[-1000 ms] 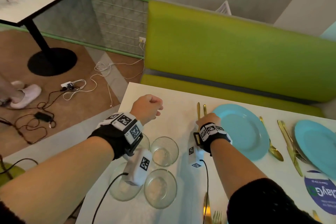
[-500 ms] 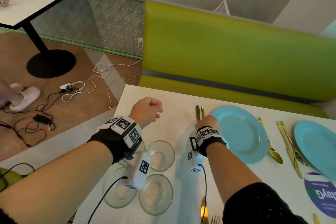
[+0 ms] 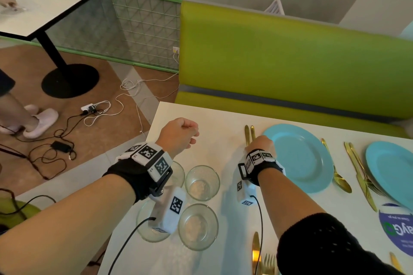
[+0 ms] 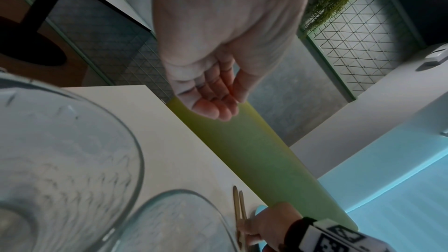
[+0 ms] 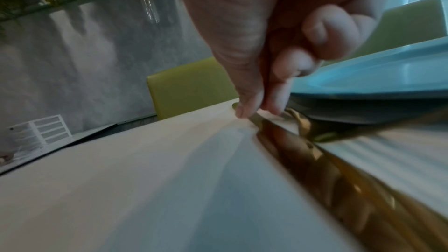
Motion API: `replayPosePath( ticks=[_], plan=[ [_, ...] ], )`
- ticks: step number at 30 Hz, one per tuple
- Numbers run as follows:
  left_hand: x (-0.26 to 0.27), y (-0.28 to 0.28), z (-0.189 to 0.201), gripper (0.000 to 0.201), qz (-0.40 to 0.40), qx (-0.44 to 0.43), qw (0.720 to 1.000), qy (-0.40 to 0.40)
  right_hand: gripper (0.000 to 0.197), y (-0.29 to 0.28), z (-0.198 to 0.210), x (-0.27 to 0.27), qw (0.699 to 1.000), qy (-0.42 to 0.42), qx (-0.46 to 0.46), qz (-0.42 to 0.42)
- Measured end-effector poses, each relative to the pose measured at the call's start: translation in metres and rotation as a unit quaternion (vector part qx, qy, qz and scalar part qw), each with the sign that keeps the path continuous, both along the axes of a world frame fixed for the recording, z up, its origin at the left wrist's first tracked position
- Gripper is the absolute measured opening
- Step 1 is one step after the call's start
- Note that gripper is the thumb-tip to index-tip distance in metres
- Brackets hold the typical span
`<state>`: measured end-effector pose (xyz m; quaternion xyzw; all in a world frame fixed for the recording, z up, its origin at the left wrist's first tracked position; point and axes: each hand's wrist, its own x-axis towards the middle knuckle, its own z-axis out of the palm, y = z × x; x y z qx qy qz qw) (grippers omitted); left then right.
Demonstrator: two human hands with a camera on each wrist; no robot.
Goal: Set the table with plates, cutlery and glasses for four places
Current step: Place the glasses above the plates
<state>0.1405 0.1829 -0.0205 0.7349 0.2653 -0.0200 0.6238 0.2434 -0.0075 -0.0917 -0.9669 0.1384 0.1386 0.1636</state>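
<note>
My right hand [image 3: 260, 144] pinches a gold knife and fork [image 3: 249, 133] lying side by side on the white table [image 3: 219, 123], just left of a light blue plate [image 3: 299, 158]. In the right wrist view my thumb and a fingertip [image 5: 244, 111] press on the gold handle [image 5: 303, 152] beside the plate's rim [image 5: 387, 76]. My left hand [image 3: 178, 134] hovers over the table's far left corner as an empty fist, its fingers [image 4: 213, 102] curled into the palm. Several clear glasses [image 3: 202, 182] stand grouped under my left forearm.
A gold spoon [image 3: 337, 174] lies right of the plate. Beyond it are another gold knife and fork [image 3: 359, 174] and a second blue plate [image 3: 393, 169]. More gold cutlery [image 3: 256, 252] lies at the near edge. A green bench [image 3: 290, 62] runs behind the table; cables [image 3: 96, 109] cross the floor at left.
Almost nothing: my right hand stays on the gold knife and fork beside the plate, and the left fist holds its place above the corner.
</note>
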Motion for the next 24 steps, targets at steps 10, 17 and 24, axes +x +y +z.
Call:
replayPosePath(
  ticks=[10,17,24],
  plan=[
    [-0.060,0.018,0.002,0.018,0.108,0.074,0.991,0.021,0.033,-0.010,0.059,-0.074,0.990,-0.020,0.105,0.089],
    [-0.141,0.045,-0.012,0.028,0.073,0.179,0.973,0.123,0.036,-0.030,0.043,-0.173,0.985,0.062,0.137,0.090],
    [-0.184,0.036,-0.072,0.098,-0.154,0.059,0.969,0.186,0.086,-0.023,0.021,-0.238,0.974,0.108,0.154,0.126]
  ],
)
